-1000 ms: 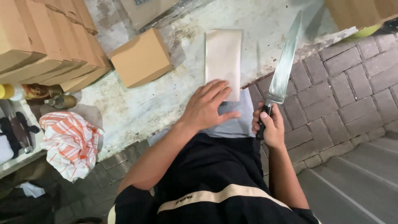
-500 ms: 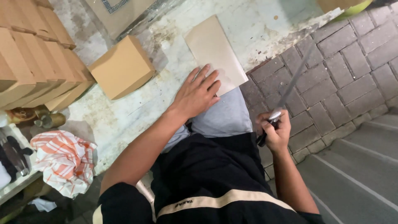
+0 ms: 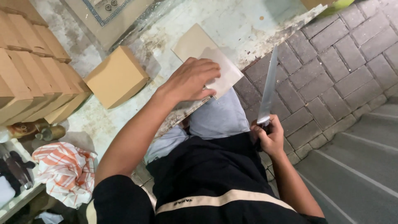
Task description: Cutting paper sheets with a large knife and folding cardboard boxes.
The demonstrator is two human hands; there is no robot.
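Long steel knife [image 3: 268, 85] now raised in clenched right hand [image 3: 268, 137] — left hand [image 3: 191, 79] spread flat on smooth beige sheet [image 3: 207, 60].

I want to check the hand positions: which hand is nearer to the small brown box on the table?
Left. The left hand presses the beige sheet just beside the small brown box; the right hand holds the knife off the table's edge.

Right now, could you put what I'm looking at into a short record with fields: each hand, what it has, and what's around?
left hand: palm down, pressing on the flat beige rectangular sheet
sheet: lies on the worn pale tabletop, near its edge
right hand: gripping the long steel knife by its handle, blade pointing up, off the table
nearby: closed brown cardboard box; row of stacked cardboard boxes; orange-and-white striped cloth
floor: grey paving bricks
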